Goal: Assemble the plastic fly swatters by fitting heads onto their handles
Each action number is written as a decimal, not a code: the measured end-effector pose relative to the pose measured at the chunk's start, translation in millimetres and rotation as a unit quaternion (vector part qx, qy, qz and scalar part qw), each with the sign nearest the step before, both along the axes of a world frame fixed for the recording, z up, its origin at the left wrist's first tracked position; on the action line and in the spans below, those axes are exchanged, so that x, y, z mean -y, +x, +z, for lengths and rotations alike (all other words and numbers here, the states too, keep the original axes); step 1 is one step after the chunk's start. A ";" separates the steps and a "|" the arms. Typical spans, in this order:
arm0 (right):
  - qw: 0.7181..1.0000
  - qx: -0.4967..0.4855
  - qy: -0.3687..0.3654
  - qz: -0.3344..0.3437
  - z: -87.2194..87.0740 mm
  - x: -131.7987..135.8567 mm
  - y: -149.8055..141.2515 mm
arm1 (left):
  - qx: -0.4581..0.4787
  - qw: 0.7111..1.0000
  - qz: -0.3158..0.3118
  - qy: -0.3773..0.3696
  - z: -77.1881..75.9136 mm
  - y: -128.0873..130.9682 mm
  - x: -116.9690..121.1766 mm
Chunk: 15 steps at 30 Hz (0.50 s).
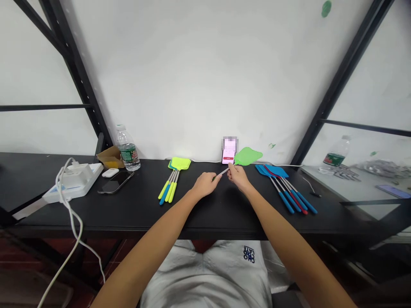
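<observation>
A fly swatter with a green leaf-shaped head (248, 156) is held above the black table, its head pointing to the right. My left hand (205, 185) is closed round its handle end, most of which is hidden by the fingers. On the thin metal shaft, close to the head, my right hand (237, 175) is closed in a pinch. To the left lies a bunch of fly swatters (175, 177) with yellow-green and blue handles. A second bunch of fly swatters (284, 186), mostly blue with a red one among them, lies to the right.
A lit phone (228, 155) leans against the wall behind my hands. At the left are a water bottle (128, 149), a cardboard box (111, 157), a dark phone (115, 182), a white case (110, 173) and a power strip (75, 182) with trailing cables. Black metal posts flank the table.
</observation>
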State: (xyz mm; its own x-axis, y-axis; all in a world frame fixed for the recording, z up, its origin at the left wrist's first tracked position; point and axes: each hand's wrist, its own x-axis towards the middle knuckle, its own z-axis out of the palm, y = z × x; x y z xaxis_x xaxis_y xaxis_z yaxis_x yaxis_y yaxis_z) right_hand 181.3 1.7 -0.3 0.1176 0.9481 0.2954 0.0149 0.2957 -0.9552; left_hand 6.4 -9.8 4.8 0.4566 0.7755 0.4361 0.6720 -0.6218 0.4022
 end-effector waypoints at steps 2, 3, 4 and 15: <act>0.999 -0.006 -0.021 0.030 1.5 2.4 -0.9 | -0.011 1.000 0.001 0.001 0.3 -0.9 1.0; 0.999 -0.006 -0.029 0.043 2.0 3.5 -1.1 | -0.015 1.000 0.000 0.001 0.5 -1.1 1.4; 0.998 -0.004 -0.036 0.052 2.3 4.3 -1.3 | -0.018 1.000 -0.003 0.001 0.6 -1.1 1.8; 0.993 0.031 -0.094 0.070 -2.9 1.8 -0.4 | 0.006 1.000 -0.012 -0.022 1.3 0.5 1.2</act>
